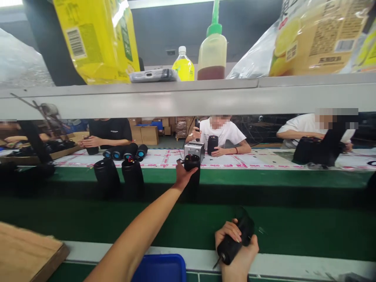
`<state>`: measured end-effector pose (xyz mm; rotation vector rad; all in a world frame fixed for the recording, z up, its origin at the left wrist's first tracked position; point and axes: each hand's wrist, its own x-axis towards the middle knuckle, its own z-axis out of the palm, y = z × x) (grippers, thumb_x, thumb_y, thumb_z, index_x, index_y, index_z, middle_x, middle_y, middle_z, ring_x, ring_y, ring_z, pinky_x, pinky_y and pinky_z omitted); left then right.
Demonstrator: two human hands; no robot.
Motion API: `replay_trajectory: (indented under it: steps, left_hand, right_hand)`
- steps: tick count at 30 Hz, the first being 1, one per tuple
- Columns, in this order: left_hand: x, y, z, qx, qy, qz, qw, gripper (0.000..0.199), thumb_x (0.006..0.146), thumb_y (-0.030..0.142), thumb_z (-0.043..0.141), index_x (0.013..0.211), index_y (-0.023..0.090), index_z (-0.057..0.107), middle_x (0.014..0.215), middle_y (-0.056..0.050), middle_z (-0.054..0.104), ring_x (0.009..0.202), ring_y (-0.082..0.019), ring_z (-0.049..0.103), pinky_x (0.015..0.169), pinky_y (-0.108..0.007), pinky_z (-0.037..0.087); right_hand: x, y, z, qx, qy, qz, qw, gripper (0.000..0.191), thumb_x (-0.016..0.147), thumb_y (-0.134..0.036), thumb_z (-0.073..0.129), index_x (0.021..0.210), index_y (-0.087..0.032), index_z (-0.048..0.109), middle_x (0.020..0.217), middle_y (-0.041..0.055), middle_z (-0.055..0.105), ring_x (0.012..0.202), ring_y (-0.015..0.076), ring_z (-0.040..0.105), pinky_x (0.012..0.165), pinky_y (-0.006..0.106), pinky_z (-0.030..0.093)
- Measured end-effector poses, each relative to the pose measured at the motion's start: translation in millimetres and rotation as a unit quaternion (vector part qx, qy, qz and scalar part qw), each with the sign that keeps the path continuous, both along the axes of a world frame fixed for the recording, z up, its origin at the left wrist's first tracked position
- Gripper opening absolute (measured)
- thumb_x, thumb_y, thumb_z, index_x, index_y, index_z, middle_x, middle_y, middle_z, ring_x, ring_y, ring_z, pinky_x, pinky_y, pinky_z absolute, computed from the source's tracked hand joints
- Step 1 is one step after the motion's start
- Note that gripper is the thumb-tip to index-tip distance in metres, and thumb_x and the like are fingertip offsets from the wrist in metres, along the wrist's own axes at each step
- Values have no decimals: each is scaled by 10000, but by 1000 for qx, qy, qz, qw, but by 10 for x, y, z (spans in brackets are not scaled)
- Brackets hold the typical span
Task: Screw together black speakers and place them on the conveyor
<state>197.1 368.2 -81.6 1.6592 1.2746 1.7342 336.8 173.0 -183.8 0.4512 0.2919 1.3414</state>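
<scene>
My left hand reaches far across the green conveyor belt and grips an upright black cylindrical speaker that stands on the belt's far side. My right hand is near the belt's front edge, closed around another black cylinder that lies tilted, one end pointing toward me. Two more upright black speakers stand on the belt to the left of my left hand.
An overhead shelf carries yellow bags, bottles and a phone. Across the belt, three people sit at a white table with speakers and a small metal box. A wooden board and a blue bin lie near me.
</scene>
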Motion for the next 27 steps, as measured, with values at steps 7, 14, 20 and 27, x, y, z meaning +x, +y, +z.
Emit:
replay_trajectory:
  steps: [7, 14, 20, 27]
  left_hand:
    - [-1258, -751, 4, 75, 141, 72, 984, 240, 935, 322, 596, 1112, 161, 609, 1183, -91, 585, 1072, -231, 573, 940, -448, 490]
    - [-2739, -816, 281, 61, 97, 271, 956, 370, 926, 327, 605, 1239, 147, 523, 1234, -109, 530, 1063, -253, 562, 903, -466, 503]
    - [-2513, -623, 238, -17, 150, 180, 972, 404, 937, 336, 593, 1289, 155, 514, 1280, -112, 521, 1117, -265, 556, 937, -472, 496]
    - [-2131, -518, 268, -116, 130, 186, 967, 319, 932, 324, 604, 1188, 139, 562, 1163, -98, 579, 993, -223, 602, 852, -423, 535]
  right_hand:
    - [-29, -64, 246, -124, 38, 17, 991, 635, 1020, -694, 301, 988, -85, 479, 678, 0, 349, 516, 67, 332, 479, 149, 328]
    - [-92, -124, 346, -163, -1, 23, 986, 565, 1034, -626, 324, 991, -85, 480, 709, 11, 368, 552, 80, 357, 531, 171, 352]
    - [-136, -93, 405, -195, -45, 20, 980, 532, 1046, -588, 310, 974, -87, 474, 704, 9, 355, 562, 85, 361, 540, 175, 351]
    - [-122, -135, 468, -229, -113, 8, 967, 472, 1015, -459, 182, 944, -82, 458, 696, 15, 347, 518, 105, 392, 460, 215, 375]
